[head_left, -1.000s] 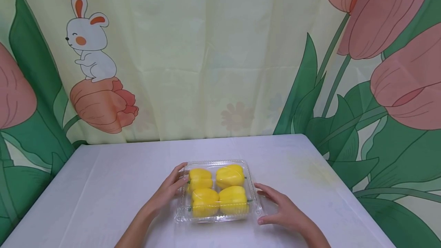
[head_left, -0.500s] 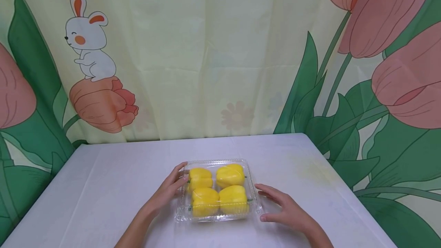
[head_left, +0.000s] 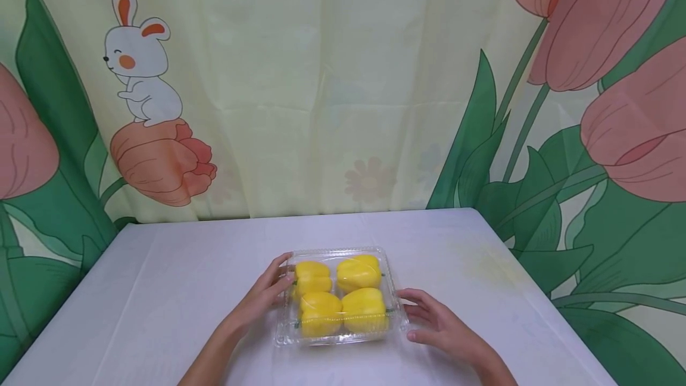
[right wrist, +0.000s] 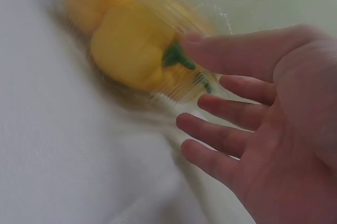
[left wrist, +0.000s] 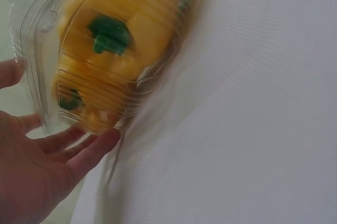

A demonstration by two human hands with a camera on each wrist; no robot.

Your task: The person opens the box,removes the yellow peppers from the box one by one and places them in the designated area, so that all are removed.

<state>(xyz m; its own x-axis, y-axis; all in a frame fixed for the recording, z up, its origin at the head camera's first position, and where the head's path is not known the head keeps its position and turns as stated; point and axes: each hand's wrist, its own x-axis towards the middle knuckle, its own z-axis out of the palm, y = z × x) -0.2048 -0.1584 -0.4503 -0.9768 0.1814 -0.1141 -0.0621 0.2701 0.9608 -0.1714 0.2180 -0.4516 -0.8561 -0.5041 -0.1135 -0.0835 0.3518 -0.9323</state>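
A: Position of the main item?

B: The clear plastic container (head_left: pixel 289 316) rests flat on the white-covered table (head_left: pixel 177 296). Four yellow bell peppers (head_left: pixel 364 310) lie inside it, two rows of two. Their green stems (right wrist: pixel 179 57) point towards the container's left and right walls, which are ribbed.

A: Condition of the left hand?

B: The left hand (head_left: pixel 264 292) is at the container's left side. Its fingers are extended and rest against the wall; the thumb lies by the rim. Contact noted; the fingers are not curled round it.

A: And the right?

B: The right hand (head_left: pixel 440 323) is just beside the container's right wall, released, fingers loosely spread, palm turned towards it. Whether the forefinger's tip touches the rim, I cannot tell.

A: Surroundings?

B: Beyond the container hangs a pale curtain (head_left: pixel 370 64). It bears a printed white rabbit (head_left: pixel 152 100) beyond and to the left of the container, and large pink tulips (head_left: pixel 600 34) beyond and to its right.
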